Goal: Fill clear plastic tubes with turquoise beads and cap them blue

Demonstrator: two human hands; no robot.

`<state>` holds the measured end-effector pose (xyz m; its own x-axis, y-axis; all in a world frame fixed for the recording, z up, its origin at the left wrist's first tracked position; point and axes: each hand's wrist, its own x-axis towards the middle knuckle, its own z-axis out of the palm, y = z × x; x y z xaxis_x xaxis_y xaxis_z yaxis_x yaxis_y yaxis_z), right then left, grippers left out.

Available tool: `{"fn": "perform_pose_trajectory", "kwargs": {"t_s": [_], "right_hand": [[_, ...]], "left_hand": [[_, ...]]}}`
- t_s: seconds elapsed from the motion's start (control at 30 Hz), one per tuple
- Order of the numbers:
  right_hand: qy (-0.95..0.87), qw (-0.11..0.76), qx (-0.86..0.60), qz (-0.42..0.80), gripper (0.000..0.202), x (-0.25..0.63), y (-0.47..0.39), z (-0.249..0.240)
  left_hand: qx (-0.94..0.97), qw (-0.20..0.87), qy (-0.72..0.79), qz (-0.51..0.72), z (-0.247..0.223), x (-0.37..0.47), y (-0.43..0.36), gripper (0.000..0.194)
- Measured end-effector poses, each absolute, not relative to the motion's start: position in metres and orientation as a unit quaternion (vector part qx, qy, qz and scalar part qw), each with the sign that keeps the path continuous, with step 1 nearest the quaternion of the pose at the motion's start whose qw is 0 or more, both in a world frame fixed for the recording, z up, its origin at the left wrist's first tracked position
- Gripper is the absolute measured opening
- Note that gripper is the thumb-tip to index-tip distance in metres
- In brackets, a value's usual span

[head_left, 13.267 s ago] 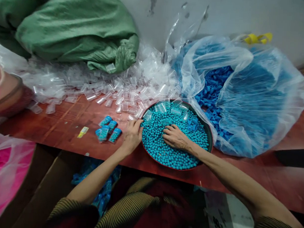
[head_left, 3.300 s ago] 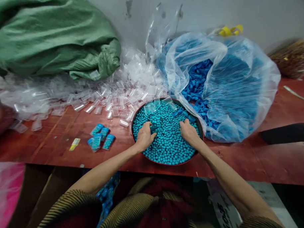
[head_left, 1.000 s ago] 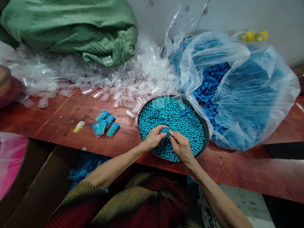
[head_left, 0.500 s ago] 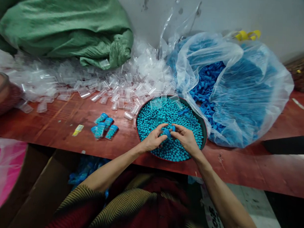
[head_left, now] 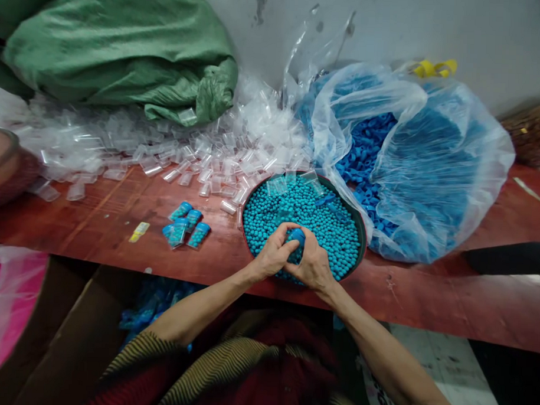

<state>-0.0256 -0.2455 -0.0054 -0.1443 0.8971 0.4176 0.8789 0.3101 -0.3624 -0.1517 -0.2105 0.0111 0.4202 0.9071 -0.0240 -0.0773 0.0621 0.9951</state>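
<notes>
One small blue-capped plastic container [head_left: 298, 235] is pinched between the bare left hand [head_left: 272, 251] and the bare right hand [head_left: 314, 264], over the near half of a round basin with a dark green inner wall [head_left: 362, 244]. The left thumb and fingers grip it from one side; the right hand curls round the other, its fingers partly hidden. The cap faces up, and most of the body is covered by the hands, so its contents cannot be made out.

The step in hand looks like seating the cap. The next move seems to call for a steady left grip and even pressure from the right hand, keeping the container upright until the cap sits square.

Turquoise round beads [head_left: 342, 243] fill the basin, which sits by the front edge of the red worktop [head_left: 105, 226]. Left of it, well back from that edge, stand or lie several bead-filled, blue-capped clear containers [head_left: 179, 232] in a tight cluster. Loose clear plastic cups [head_left: 222, 165] spread along the back, and a translucent plastic bag [head_left: 448, 167] of blue plastic pieces [head_left: 364, 147] rests beside the basin, toward the right end.
</notes>
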Motion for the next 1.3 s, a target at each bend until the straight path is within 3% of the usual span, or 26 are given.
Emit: {"fn": "perform_pose_trajectory", "kwargs": {"t_s": [0.4,0.57,0.73,0.87,0.93,1.17,1.3], "right_hand": [[-0.694,0.287,-0.648,0.126,0.082,-0.042,-0.251,-0.011],[-0.757,0.187,-0.603,0.171,0.082,-0.039,-0.244,0.002],[-0.690,0.094,-0.716,0.058,0.045,0.017,-0.209,0.008],[-0.614,-0.003,-0.788,-0.031,0.041,0.064,-0.175,0.003],[-0.618,-0.036,-0.784,-0.035,0.036,0.074,-0.166,-0.002],[-0.694,0.007,-0.719,0.038,0.032,0.062,-0.185,-0.012],[-0.746,-0.047,-0.664,0.014,0.029,0.059,-0.203,0.000]], "left_hand": [[0.616,0.569,0.427,0.339,0.011,-0.153,-0.209,0.025],[0.667,0.512,0.446,0.307,0.020,-0.191,-0.201,0.033],[0.675,0.327,0.591,0.296,0.016,-0.273,-0.197,0.039],[0.662,0.074,0.696,0.268,0.011,-0.306,-0.197,0.039],[0.673,0.017,0.684,0.280,0.012,-0.297,-0.197,0.036],[0.777,0.170,0.552,0.250,0.017,-0.200,-0.185,0.024],[0.787,0.221,0.546,0.184,0.009,-0.169,-0.173,0.027]]}}
